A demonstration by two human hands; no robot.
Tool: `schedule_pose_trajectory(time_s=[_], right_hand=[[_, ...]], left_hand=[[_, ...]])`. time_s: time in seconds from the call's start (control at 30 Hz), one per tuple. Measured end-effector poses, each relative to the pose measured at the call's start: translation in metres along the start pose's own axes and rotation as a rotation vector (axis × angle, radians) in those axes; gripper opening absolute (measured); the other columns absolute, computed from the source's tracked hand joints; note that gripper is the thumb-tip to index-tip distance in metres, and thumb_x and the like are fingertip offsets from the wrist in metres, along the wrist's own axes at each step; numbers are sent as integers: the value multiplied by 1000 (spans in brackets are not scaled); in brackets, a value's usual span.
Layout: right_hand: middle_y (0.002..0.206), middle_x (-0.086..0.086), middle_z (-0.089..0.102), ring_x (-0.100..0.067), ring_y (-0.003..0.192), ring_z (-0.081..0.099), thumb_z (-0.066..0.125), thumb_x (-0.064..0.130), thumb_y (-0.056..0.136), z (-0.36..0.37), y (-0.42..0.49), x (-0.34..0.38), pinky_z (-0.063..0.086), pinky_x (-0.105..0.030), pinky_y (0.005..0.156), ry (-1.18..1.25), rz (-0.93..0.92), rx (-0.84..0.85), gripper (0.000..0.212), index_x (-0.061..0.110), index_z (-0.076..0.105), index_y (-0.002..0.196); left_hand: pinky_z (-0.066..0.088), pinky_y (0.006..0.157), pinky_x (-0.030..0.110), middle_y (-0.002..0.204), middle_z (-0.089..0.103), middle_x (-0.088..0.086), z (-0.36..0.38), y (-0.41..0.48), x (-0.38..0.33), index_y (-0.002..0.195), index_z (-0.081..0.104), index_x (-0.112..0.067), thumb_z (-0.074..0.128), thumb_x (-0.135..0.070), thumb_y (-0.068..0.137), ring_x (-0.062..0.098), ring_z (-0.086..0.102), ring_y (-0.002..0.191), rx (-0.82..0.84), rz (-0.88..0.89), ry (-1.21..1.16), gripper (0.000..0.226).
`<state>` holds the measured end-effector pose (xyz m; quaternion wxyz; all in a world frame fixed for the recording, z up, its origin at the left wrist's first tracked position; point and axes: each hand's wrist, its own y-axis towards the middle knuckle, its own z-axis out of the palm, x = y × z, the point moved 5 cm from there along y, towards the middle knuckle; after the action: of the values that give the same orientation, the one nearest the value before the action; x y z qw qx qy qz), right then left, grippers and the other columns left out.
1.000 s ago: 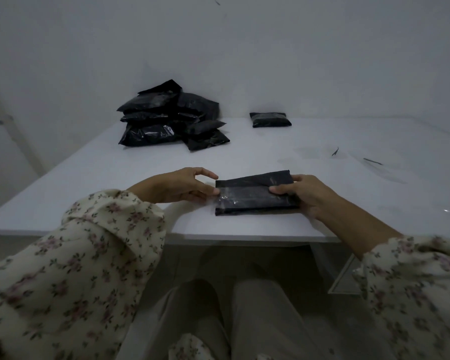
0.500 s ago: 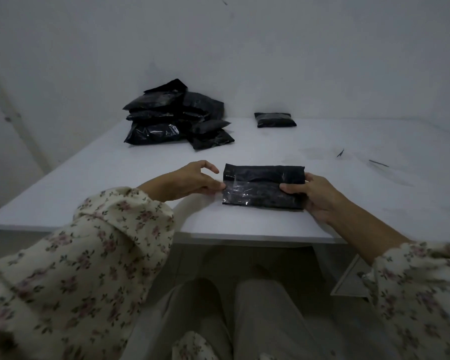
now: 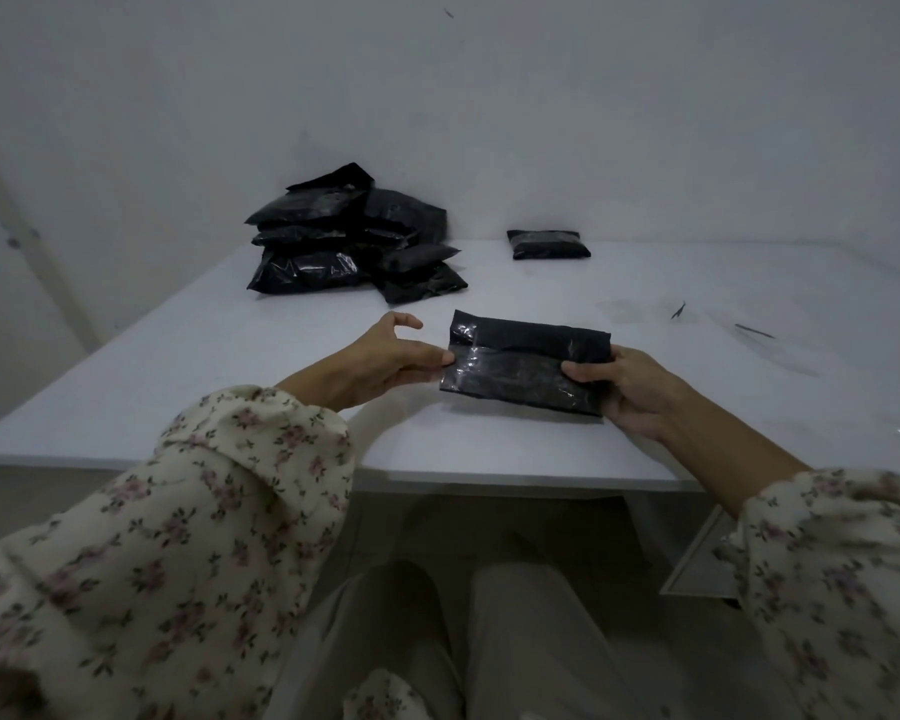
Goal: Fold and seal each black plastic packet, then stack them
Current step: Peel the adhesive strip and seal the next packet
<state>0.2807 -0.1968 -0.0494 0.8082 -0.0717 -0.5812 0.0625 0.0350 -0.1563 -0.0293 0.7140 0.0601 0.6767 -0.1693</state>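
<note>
Head camera: A person seated at a white desk [image 3: 178,387] holds a black plastic packet [image 3: 526,371] by its two short ends, just above the desktop and close to the near edge. The left hand [image 3: 385,361] pinches the packet's left end between thumb and a fingertip, the other fingers lifted and loosely curled. The right hand [image 3: 630,392] clasps the right end, thumb on top and fingers underneath. The packet's long axis runs left to right between the hands, its right end slightly nearer the person. A matte folded flap lies along its far long edge, with a glossy band below it. Whether that band has stuck down fully cannot be told.

A loose heap of black packets [image 3: 349,241] sits toward the far left corner, against the wall. A lone folded packet [image 3: 548,244] lies by the far edge, right of the heap and well apart from it. Two small dark scraps [image 3: 678,310] rest on the right half of the desk.

The fold looks made and the seal is probably being finished or checked. Stacking would follow. The lone packet, the likely base of the stack, lies almost straight across the desk from the held one. The right hand is somewhat nearer to it, and the heap is on the left hand's side.
</note>
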Motion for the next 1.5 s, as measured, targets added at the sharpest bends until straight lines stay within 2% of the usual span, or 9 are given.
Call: schedule_pose_trajectory(time_s=[0.17,0.4,0.53,0.67,0.77,0.93,1.23,1.33,1.5], right_hand=[[111,-13,63,-26,103,60,73,-3,63,-6,3,7,52,-32,87,-355,63,70,52,5,61,113],[100,-6,66,-20,96,60,79,15,72,7,12,46,48,-34,91,-932,54,135,25,17,66,94],[98,1,68,-17,98,59,80,25,71,21,9,51,47,-29,87,-1184,146,221,23,22,69,92],[98,-5,73,-21,91,68,77,24,74,50,4,45,53,-28,75,-949,88,288,28,22,69,101],[97,-6,74,-20,87,71,75,17,77,64,6,38,54,-28,73,-702,4,253,27,16,69,104],[100,-7,73,-22,94,69,73,8,78,68,9,36,53,-29,80,-468,-88,171,30,9,65,107],[97,-12,71,-25,85,69,74,18,79,78,11,54,56,-29,67,-111,-198,-19,34,4,65,108],[101,-14,70,-31,96,67,75,17,77,79,12,56,56,-37,77,-82,-255,-86,35,5,65,108],[114,-1,59,-13,94,62,74,6,77,79,2,67,56,-27,80,-266,-668,-137,48,33,55,112]], left_hand=[[57,67,24,88,71,12,4,0,-1,126,28,-11,65,9,81,16,70,71,34,22,9,61],[58,71,28,82,66,8,6,6,-17,134,24,-23,64,15,78,18,67,77,94,49,101,78],[56,65,22,85,70,9,6,7,-24,133,30,-24,61,10,84,11,67,70,74,66,67,68],[54,60,20,79,70,4,17,9,-30,133,39,-20,59,9,86,7,63,58,76,87,-13,58],[56,64,24,88,68,3,23,13,-37,128,43,-19,60,1,87,8,65,65,40,123,-123,48],[58,70,26,85,70,-2,33,13,-42,99,60,-17,56,-12,93,11,68,73,87,126,-160,9],[55,72,21,84,69,-3,52,18,-56,103,66,-9,56,-16,94,7,64,73,77,177,-127,15],[54,67,21,77,66,-4,57,18,-61,104,65,-9,56,-21,95,4,63,66,26,155,-125,18],[53,70,26,82,66,5,62,22,-60,108,64,-1,58,-19,94,15,63,76,-61,131,-191,24]])
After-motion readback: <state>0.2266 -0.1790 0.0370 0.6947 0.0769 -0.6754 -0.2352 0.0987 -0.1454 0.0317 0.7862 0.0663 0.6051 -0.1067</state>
